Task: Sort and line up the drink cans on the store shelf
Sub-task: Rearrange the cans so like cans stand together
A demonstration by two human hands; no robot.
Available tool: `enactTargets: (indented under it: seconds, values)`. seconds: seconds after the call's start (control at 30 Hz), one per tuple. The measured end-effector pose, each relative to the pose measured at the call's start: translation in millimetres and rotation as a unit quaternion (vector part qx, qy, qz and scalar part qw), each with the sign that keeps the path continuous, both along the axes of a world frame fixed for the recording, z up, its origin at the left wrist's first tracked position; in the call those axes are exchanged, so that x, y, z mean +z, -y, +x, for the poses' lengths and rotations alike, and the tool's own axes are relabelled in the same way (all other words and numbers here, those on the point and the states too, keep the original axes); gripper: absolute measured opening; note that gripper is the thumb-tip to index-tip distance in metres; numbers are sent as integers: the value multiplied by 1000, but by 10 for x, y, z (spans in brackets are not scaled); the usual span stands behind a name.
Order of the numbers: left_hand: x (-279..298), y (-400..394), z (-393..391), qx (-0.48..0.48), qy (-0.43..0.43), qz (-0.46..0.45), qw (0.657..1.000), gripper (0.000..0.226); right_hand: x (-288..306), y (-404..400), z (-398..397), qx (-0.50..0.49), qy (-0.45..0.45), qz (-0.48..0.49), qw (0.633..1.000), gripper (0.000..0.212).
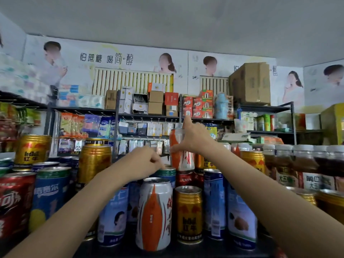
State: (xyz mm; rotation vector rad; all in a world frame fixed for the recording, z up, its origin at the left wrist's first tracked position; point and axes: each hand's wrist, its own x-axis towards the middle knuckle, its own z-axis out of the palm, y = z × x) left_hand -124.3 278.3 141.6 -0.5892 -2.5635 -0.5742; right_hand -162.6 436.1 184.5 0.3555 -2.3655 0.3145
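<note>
Right hand (193, 138) grasps a raised orange-and-white can (181, 155); left hand (147, 161), fingers curled, touches a green-topped can (166, 173).

2 bare forearms in view, no sleeves visible up to frame edge. No gloves, watch, rings or bands seen. Left hand (147, 161) & right hand (193, 138) both bare, slim build. Nails short, no polish afaict. No marks or tattoos visible on either arm.
</note>
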Motion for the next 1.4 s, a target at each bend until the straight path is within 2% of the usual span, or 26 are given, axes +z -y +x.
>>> enactTargets:
  seconds: [0.1,0.4,0.53,0.67,0.83,1.03,1.1,1.17,1.23,1.33,1.4]
  values:
    - [18,-71,17,24,-10,-2,1000,26,22,-25,8,-54,-25,51,997,92]
    - [27,-181,125,69,-45,-33,996,25,57,-69,-7,-66,-58,142,986,87]
    - [87,-311,228,45,-123,19,991,21,69,-197,133,-22,-56,119,991,59]
    - [173,-660,373,-17,-164,25,986,20,108,-731,330,6,-100,34,994,32]
    - [140,-1185,395,-81,-148,8,986,20,64,-1677,609,8,-30,-42,999,19]
    - [143,-1839,391,-98,-110,-18,989,20,-108,-2539,659,-2,86,21,996,8]
    - [108,-2054,388,-88,-93,-52,990,21,-166,-2687,640,41,152,55,986,16]
    - [57,-2244,371,-73,-82,-85,990,21,-235,-2784,637,90,245,92,961,26]
    - [10,-2384,355,-54,-71,-103,991,20,-338,-2837,620,96,316,142,933,35]
    - [-43,-2512,345,-27,-52,-114,992,20,-489,-2867,544,87,296,176,935,44]
    - [-74,-2561,342,-22,-42,-115,992,21,-512,-2888,554,105,256,175,945,39]
